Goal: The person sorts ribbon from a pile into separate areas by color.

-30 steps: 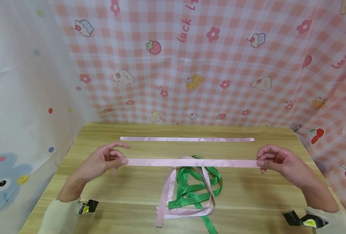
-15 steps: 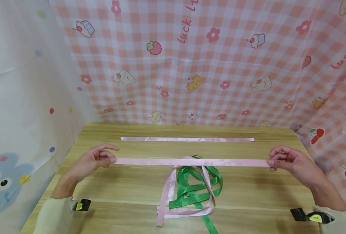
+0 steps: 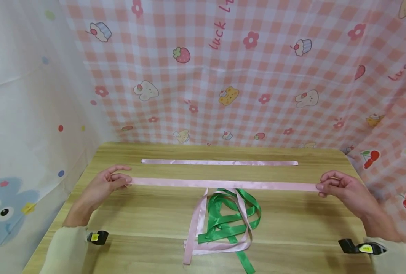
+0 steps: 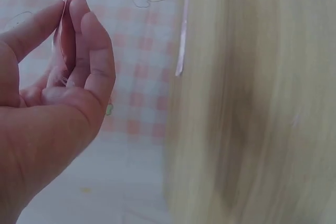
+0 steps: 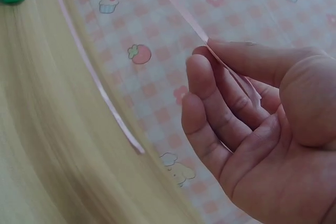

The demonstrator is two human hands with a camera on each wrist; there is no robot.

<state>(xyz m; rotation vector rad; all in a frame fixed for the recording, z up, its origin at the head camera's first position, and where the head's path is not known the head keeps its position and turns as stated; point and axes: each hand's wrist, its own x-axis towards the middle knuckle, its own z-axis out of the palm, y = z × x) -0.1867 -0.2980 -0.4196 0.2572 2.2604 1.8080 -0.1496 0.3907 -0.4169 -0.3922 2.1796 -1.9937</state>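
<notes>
A pink satin ribbon is stretched taut from side to side above the table. My left hand pinches its left end between thumb and fingers; in the left wrist view the ribbon's tail hangs inside the left hand. At the other end my right hand pinches it the same way, and the right wrist view shows a short tail lying inside the right hand. Beyond the held strip, a second pink ribbon lies straight along the back of the table, also seen in both wrist views.
Nearer the front, a loose tangle of green ribbon and pink ribbon lies on the wooden table. A pink checked cloth hangs behind the table, and a white patterned cloth hangs at the left.
My hands have spread farther apart, and more of the ribbon shows between them. Over the last half second the held ribbon has risen slightly toward the back ribbon. The tangle stays put.
</notes>
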